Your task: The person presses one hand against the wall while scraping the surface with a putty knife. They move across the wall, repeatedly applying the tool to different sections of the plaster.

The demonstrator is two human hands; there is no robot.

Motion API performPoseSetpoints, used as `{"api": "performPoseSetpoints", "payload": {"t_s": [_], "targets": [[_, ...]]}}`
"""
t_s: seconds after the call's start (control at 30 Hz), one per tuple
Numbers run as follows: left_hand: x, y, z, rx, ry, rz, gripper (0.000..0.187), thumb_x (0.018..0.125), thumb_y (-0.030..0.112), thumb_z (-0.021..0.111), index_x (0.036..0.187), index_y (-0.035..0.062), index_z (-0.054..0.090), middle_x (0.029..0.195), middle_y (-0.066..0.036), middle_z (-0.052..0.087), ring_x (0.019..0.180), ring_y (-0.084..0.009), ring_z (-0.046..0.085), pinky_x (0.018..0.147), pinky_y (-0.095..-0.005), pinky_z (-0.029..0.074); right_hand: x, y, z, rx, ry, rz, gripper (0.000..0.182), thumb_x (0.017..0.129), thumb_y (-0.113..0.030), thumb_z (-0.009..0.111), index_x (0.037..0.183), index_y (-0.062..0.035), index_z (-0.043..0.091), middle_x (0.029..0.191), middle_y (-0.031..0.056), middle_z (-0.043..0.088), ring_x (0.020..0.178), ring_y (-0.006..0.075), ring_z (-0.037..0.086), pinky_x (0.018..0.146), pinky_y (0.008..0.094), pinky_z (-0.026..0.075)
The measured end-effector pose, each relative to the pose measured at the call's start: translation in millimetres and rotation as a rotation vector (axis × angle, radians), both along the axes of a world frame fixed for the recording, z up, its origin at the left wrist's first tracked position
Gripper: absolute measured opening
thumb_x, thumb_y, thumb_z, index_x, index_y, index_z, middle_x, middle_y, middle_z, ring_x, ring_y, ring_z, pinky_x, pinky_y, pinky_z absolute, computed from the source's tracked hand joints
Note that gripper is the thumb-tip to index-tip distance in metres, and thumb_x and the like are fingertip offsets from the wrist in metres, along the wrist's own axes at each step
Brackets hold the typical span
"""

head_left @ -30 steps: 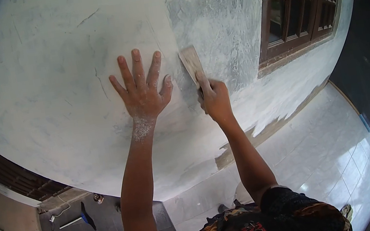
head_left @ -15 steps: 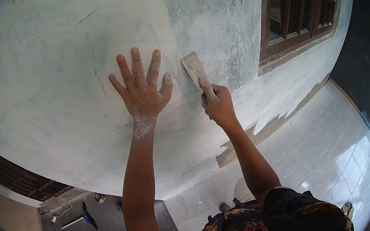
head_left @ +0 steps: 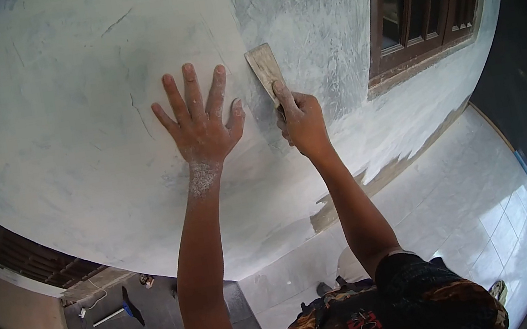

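My left hand lies flat on the whitish wall, fingers spread and dusted with white powder. To its right, my right hand is wrapped round the handle of a putty knife. Its wide, dirty blade points up, with the tip over the left margin of a rough grey patch on the wall. The knife's handle is mostly hidden by my fingers. Thin cracks and scratches mark the wall above and left of my left hand.
A brown wooden window sits in the wall at the upper right. Below runs a light tiled floor. At lower left, a blue-and-white broom-like tool and a white cable lie on dark tiles. A dark sheet hangs at right.
My right hand has moved the putty knife upward and slightly left along the wall. My left hand stays spread in the same place while the view shifts a little.
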State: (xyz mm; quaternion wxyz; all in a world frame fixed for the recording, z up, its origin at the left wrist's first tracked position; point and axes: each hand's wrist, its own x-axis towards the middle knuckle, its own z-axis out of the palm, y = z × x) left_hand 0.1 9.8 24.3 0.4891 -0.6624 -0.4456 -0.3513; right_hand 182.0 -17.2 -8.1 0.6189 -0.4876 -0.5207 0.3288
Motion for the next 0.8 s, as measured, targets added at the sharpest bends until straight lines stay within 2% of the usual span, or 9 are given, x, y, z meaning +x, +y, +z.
{"api": "performPoseSetpoints", "payload": {"t_s": [0.07,0.13,0.23,0.37,0.43,0.53,0.63,0.8], "targets": [[-0.6,0.9,-0.6,0.001,-0.002,-0.007,0.067,0.084,0.047,0.063,0.145,0.0272,0.047,0.160,-0.016,0.023,0.148,-0.0438,0.012,0.112,-0.0696,0.003,-2.6,-0.6,-5.5,0.039,0.015,0.006,0.063,0.099,-0.046,0.051,0.063,0.0058,0.055,0.051,0.0116,0.044,0.053,0.0160,0.040,0.052,0.0389,0.037],[-1.7,0.8,-0.3,0.001,-0.002,-0.017,0.067,0.084,0.047,0.063,0.145,0.0272,0.047,0.160,-0.016,0.023,0.148,-0.0439,0.012,0.112,-0.0698,0.003,-2.0,-13.2,-16.0,-0.124,0.026,0.018,0.063,0.099,-0.046,0.051,0.064,0.0063,0.055,0.052,0.0131,0.044,0.053,0.0168,0.041,0.053,0.0394,0.037],[-0.6,0.4,-1.1,-0.007,-0.004,-0.022,0.067,0.084,0.047,0.063,0.145,0.0270,0.047,0.160,-0.016,0.023,0.148,-0.0439,0.011,0.112,-0.0702,0.003,2.2,-6.0,-3.9,-0.063,-0.047,-0.030,0.065,0.099,-0.048,0.050,0.064,0.0061,0.056,0.052,0.0128,0.045,0.053,0.0172,0.043,0.053,0.0394,0.038],[0.0,1.3,-0.7,-0.002,-0.003,-0.017,0.067,0.084,0.047,0.064,0.145,0.0270,0.047,0.160,-0.016,0.023,0.148,-0.0442,0.012,0.111,-0.0706,0.004,2.8,-6.2,-0.1,-0.041,-0.018,0.005,0.066,0.099,-0.049,0.050,0.064,0.0061,0.056,0.052,0.0134,0.045,0.053,0.0181,0.043,0.053,0.0395,0.038],[-1.4,0.8,-1.3,-0.001,0.003,-0.012,0.067,0.084,0.047,0.064,0.145,0.0271,0.047,0.160,-0.016,0.023,0.148,-0.0443,0.012,0.111,-0.0707,0.005,0.9,-14.6,-7.2,-0.123,-0.003,-0.007,0.066,0.099,-0.049,0.050,0.064,0.0063,0.056,0.052,0.0136,0.046,0.053,0.0188,0.043,0.053,0.0397,0.038],[-1.3,2.2,-0.5,0.011,0.005,-0.031,0.067,0.084,0.047,0.063,0.145,0.0273,0.047,0.160,-0.016,0.023,0.148,-0.0442,0.012,0.111,-0.0707,0.005,1.6,-6.2,3.0,-0.036,-0.065,-0.029,0.066,0.099,-0.049,0.050,0.064,0.0068,0.056,0.052,0.0137,0.045,0.052,0.0194,0.042,0.054,0.0398,0.039],[-0.4,0.8,0.1,-0.009,-0.007,-0.024,0.066,0.084,0.046,0.063,0.146,0.0275,0.047,0.160,-0.016,0.023,0.148,-0.0443,0.012,0.111,-0.0706,0.005,-1.7,1.1,5.1,-0.015,-0.006,0.000,0.066,0.099,-0.049,0.051,0.065,0.0070,0.056,0.053,0.0143,0.045,0.053,0.0193,0.042,0.054,0.0401,0.039],[-1.8,3.5,-0.7,0.022,-0.004,-0.042,0.066,0.084,0.046,0.063,0.146,0.0280,0.047,0.160,-0.016,0.024,0.148,-0.0449,0.013,0.111,-0.0707,0.005,-1.6,-7.6,3.8,-0.044,-0.017,-0.015,0.066,0.099,-0.049,0.051,0.065,0.0070,0.056,0.053,0.0149,0.044,0.053,0.0192,0.041,0.054,0.0397,0.039]]}}
